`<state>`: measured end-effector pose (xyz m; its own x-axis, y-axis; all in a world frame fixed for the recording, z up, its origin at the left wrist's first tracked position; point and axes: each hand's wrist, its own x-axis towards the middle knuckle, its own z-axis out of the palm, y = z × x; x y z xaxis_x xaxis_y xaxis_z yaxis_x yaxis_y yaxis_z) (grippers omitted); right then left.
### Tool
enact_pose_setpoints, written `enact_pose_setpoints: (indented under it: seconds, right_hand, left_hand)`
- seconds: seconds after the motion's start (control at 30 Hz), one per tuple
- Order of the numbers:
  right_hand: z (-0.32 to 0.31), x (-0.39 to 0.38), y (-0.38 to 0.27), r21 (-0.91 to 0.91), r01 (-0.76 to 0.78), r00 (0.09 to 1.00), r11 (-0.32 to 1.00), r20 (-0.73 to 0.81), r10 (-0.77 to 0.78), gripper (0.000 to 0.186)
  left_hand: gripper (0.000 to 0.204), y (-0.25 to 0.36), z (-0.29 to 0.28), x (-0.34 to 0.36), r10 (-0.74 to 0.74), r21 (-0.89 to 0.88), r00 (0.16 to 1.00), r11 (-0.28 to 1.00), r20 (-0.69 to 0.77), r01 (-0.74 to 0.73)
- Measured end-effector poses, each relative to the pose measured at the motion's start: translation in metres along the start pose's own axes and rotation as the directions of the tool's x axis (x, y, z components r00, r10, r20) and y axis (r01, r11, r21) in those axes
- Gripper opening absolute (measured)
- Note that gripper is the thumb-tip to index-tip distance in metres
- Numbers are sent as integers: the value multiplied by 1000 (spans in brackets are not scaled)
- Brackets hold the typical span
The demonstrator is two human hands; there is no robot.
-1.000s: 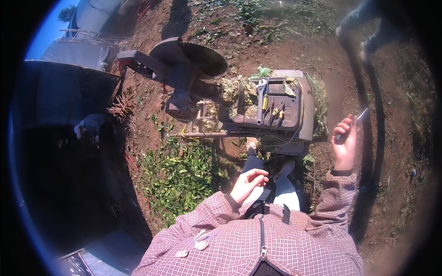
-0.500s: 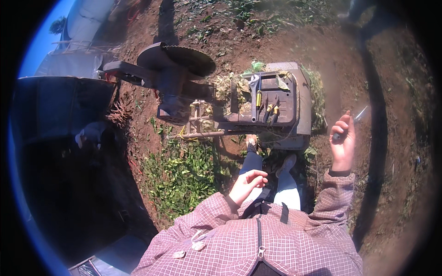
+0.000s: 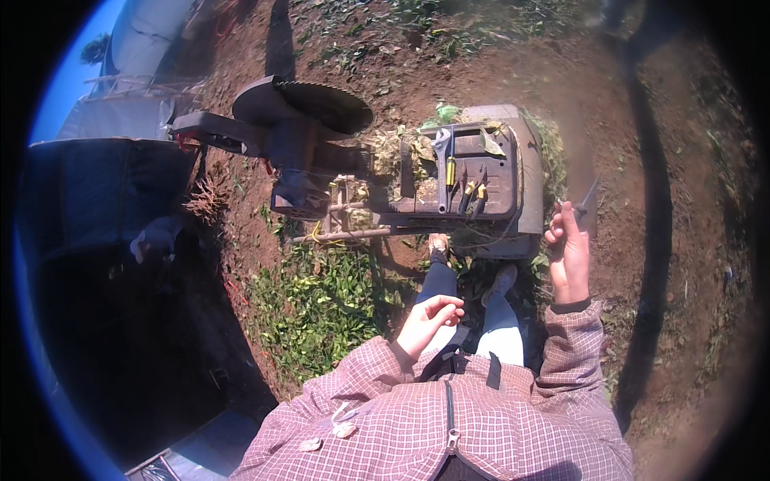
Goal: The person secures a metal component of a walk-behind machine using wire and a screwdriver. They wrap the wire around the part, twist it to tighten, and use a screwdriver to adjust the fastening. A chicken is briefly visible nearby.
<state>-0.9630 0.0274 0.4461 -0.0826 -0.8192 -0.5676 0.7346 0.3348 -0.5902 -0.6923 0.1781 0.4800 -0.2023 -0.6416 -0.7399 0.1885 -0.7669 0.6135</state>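
Observation:
My right hand (image 3: 569, 255) is raised at the right, its fingers closed around a small knife (image 3: 590, 197). The pointed blade slants up past the thumb; most of the handle is hidden in the fist. In front of my waist, my left hand (image 3: 429, 322) has its fingers curled and thumb pressed in; whatever it may hold is hidden. Ahead, a metal tray (image 3: 503, 202) on a machine carries an open-ended wrench (image 3: 442, 176), a yellow-handled screwdriver (image 3: 451, 171) and two pairs of pliers with yellow-and-black handles, the left pliers (image 3: 466, 197) and the right pliers (image 3: 480, 199).
A large toothed circular saw blade (image 3: 333, 107) stands on the machine's left, with a metal arm (image 3: 212, 127) beside it. Wood shavings (image 3: 391, 154) and a dry leaf (image 3: 492, 143) lie on the machine. Green leaves (image 3: 313, 313) cover soil at left; a dark tarp (image 3: 96, 184) hangs beyond.
My right hand has moved left, toward the machine, carrying the knife, whose blade now points more steeply upward. My left hand has barely moved.

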Motion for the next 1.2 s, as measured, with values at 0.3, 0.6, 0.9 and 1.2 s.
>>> enact_pose_setpoints:
  seconds: [0.3, 0.6, 0.9, 1.2]
  right_hand:
    - [68, -105, 109, -691, 310, 867, 653, 487, 103, 15]
    - [74, -25, 169, -898, 308, 839, 314, 412, 355, 48]
    - [118, 88, 280, -579, 670, 626, 465, 777, 66, 31]
    - [131, 119, 325, -457, 736, 557, 500, 828, -62, 31]
  left_hand:
    - [42, 26, -2, 8, 262, -485, 947, 814, -184, -319]
    - [23, 62, -197, -3, 339, 21, 641, 893, -689, -450]
    - [15, 212, -361, 47, 674, 418, 474, 731, -567, -539]
    - [61, 251, -321, 97, 85, -25, 796, 992, -599, -124]
